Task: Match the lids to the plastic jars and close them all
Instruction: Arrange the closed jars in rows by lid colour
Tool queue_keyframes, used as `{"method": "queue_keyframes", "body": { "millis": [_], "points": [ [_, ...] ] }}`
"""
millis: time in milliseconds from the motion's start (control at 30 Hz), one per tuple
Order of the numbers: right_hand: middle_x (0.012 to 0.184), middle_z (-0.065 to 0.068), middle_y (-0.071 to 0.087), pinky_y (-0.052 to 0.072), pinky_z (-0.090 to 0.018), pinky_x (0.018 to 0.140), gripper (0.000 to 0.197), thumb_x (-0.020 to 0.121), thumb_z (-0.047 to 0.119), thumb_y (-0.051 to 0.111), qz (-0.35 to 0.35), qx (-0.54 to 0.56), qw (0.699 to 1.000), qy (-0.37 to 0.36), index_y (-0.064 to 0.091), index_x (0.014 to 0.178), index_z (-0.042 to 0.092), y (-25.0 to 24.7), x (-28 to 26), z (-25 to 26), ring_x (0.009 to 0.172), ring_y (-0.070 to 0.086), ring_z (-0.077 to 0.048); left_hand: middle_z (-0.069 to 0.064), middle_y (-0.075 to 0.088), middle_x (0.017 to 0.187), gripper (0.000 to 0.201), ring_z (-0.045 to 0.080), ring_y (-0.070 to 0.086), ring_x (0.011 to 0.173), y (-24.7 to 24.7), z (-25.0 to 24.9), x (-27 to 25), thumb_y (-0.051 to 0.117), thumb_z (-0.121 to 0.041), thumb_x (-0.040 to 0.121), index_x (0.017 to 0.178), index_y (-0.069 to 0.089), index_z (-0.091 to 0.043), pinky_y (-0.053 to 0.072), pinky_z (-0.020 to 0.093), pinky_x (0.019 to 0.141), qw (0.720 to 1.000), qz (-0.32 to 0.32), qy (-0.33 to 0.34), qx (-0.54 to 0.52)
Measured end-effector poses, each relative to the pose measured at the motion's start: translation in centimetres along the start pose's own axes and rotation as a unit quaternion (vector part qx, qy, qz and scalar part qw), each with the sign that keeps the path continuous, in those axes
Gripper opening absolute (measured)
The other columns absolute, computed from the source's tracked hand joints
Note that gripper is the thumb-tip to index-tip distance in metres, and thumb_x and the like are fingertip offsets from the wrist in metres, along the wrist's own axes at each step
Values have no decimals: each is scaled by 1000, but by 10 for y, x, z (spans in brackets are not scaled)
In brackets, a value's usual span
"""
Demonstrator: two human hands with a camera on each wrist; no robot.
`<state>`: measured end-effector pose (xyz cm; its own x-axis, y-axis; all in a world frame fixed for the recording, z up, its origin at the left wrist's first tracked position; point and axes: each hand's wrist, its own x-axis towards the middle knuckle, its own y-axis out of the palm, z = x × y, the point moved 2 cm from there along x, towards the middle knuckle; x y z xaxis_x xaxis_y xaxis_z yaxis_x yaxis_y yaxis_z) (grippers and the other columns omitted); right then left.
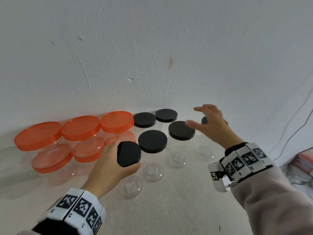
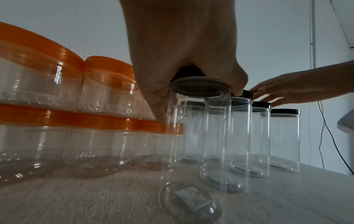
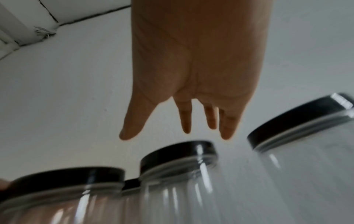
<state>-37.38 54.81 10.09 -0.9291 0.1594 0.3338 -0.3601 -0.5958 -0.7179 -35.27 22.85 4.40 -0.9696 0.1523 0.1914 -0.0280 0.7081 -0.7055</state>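
1. In the head view the right hand [image 1: 210,124] covers most of a far black lid [image 1: 204,120]; only its left edge shows.
2. The left hand [image 1: 110,165] hides the near-left rim of the black lid it holds [image 1: 129,154], so whether that lid sits square on the clear jar [image 2: 199,128] cannot be told.
3. The right wrist view is smeared; the jars [image 3: 182,189] there are streaked.
4. The white labels [image 1: 153,170] on the jar bottoms are too small to read.
5. The large orange-lidded jar [image 2: 28,72] is cut off by the left edge of the left wrist view.
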Motion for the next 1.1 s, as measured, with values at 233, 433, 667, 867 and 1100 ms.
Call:
{"method": "queue_keyframes", "body": {
  "millis": [233,433,667,867,1100],
  "points": [
    [139,-11,26,40,-46,103,79,78,39,77,48,-53,984,166,36,141,18,-3,4,-58,122,38,-35,-9,47,121,86,11,52,104,0,2,0,78,-57,58,132,39,-35,47,29,76,1000,3,-8,-8],
    [124,-6,30,46,-41,95,67,77,31,78,29,-36,991,127,45,134,14,7,34,-59,110,46,-31,-12,49,119,82,5,52,102,0,2,-1,78,-59,58,127,39,-41,46,24,72,1000,2,0,-16],
    [121,-2,31,43,-29,88,68,77,27,80,61,-5,997,54,47,135,14,31,75,-49,98,45,-19,-19,49,113,70,-2,51,97,-1,-2,-2,77,-59,56,114,38,-55,42,19,68,1000,-5,4,-23],
    [119,-1,33,32,-22,87,68,76,28,80,83,-16,996,26,48,135,15,48,98,-45,99,43,-16,-19,47,113,75,0,51,97,0,-3,-4,76,-60,56,120,39,-49,43,19,68,1000,-6,-3,-15],
    [121,0,36,31,-24,88,64,79,30,77,92,-26,995,13,48,135,16,51,104,-48,102,41,-15,-23,45,111,74,-3,49,96,0,-4,-3,74,-60,55,119,37,-51,40,15,66,1000,-7,-6,-12]
  ]
}}
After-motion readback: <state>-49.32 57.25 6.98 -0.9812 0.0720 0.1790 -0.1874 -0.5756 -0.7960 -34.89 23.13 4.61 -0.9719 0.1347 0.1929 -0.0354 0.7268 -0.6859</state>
